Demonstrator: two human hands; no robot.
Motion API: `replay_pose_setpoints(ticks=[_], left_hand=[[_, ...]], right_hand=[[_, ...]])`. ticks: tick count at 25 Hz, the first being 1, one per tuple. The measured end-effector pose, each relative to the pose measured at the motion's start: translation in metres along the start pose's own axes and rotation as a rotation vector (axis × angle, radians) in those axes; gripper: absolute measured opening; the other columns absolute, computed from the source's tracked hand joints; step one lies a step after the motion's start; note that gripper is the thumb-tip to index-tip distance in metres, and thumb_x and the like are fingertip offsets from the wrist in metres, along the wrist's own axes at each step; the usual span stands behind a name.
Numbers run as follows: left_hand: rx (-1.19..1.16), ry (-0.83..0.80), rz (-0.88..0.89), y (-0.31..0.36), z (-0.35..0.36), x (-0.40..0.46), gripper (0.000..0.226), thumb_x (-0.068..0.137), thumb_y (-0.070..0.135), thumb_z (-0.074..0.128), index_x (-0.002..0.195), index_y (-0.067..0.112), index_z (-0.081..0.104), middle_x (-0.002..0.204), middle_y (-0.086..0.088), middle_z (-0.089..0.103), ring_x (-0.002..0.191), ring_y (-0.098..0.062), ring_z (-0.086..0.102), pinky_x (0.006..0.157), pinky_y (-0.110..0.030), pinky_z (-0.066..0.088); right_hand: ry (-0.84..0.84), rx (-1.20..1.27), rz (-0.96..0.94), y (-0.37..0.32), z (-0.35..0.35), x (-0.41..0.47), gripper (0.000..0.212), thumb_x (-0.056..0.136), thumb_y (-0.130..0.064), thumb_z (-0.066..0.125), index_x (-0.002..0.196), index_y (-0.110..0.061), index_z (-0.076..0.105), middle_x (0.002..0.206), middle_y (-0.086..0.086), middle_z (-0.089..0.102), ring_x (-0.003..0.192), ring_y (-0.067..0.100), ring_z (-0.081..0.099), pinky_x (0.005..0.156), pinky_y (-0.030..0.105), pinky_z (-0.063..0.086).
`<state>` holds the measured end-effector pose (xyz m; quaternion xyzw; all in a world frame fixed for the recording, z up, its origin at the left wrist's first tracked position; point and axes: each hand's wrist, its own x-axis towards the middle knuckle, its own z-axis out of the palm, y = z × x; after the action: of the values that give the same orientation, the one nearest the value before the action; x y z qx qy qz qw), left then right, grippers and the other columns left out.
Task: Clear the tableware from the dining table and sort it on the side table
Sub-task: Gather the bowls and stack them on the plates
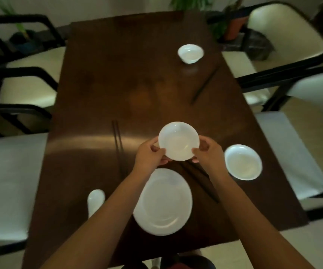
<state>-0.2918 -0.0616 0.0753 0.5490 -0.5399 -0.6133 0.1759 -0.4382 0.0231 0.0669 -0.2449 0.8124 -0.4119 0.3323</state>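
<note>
We hold a white bowl (178, 140) above the dining table (102, 90), left hand (150, 153) and right hand (208, 151) pinching opposite sides of its rim, thumbs on top and fingers beneath. In our judgement the two-sided hold keeps it level for carrying. Just below it lies a large plate (163, 202), a likely base for stacking. A second bowl (243, 162) sits to the right; a small bowl (190, 53) stands well apart at the far end. Three pairs of chopsticks (118, 146) and a white spoon (96, 200) are not yet collected. The side table is not in view.
</note>
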Motion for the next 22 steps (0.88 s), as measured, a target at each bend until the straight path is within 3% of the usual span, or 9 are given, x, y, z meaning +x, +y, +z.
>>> replay_pose_setpoints(ticks=[4,7,9,15,22], left_hand=[[0.033,-0.196,-0.019,0.010,0.087,0.001,0.046,0.086,0.000,0.057,0.128,0.017,0.053,0.101,-0.010,0.066,0.065,-0.013,0.070,0.052,-0.015,0.054],[0.161,-0.276,0.024,0.008,0.134,0.002,0.041,0.086,0.002,0.057,0.126,0.014,0.055,0.099,-0.008,0.068,0.065,-0.011,0.069,0.055,-0.015,0.056],[0.270,-0.289,0.051,0.005,0.154,0.004,0.040,0.086,0.005,0.059,0.125,0.013,0.056,0.103,-0.010,0.070,0.069,-0.013,0.069,0.061,-0.018,0.057],[0.538,-0.303,0.072,-0.001,0.179,0.012,0.033,0.085,0.009,0.062,0.117,0.009,0.059,0.101,-0.011,0.072,0.070,-0.020,0.072,0.072,-0.034,0.060],[0.616,-0.327,-0.045,-0.005,0.184,0.017,0.039,0.088,0.014,0.060,0.126,0.010,0.053,0.104,-0.013,0.069,0.064,-0.013,0.067,0.060,-0.022,0.057]], right_hand=[[0.207,-0.089,0.051,0.037,-0.076,-0.001,0.036,0.081,-0.011,0.064,0.116,-0.014,0.060,0.102,0.002,0.064,0.066,0.009,0.061,0.052,0.008,0.043],[0.248,-0.147,0.129,0.064,-0.111,0.002,0.042,0.079,-0.012,0.066,0.120,-0.011,0.059,0.118,0.011,0.061,0.097,0.024,0.060,0.075,0.026,0.048],[0.254,-0.182,0.145,0.080,-0.121,0.005,0.043,0.078,-0.011,0.067,0.121,-0.010,0.059,0.122,0.014,0.058,0.100,0.024,0.058,0.078,0.030,0.048],[0.271,-0.223,0.169,0.104,-0.129,0.012,0.043,0.078,-0.012,0.067,0.120,-0.016,0.059,0.123,0.010,0.048,0.086,0.011,0.044,0.071,0.022,0.041],[0.182,-0.174,0.169,0.117,-0.129,0.015,0.051,0.078,-0.007,0.062,0.128,-0.019,0.053,0.124,0.009,0.054,0.102,0.024,0.057,0.075,0.028,0.048]])
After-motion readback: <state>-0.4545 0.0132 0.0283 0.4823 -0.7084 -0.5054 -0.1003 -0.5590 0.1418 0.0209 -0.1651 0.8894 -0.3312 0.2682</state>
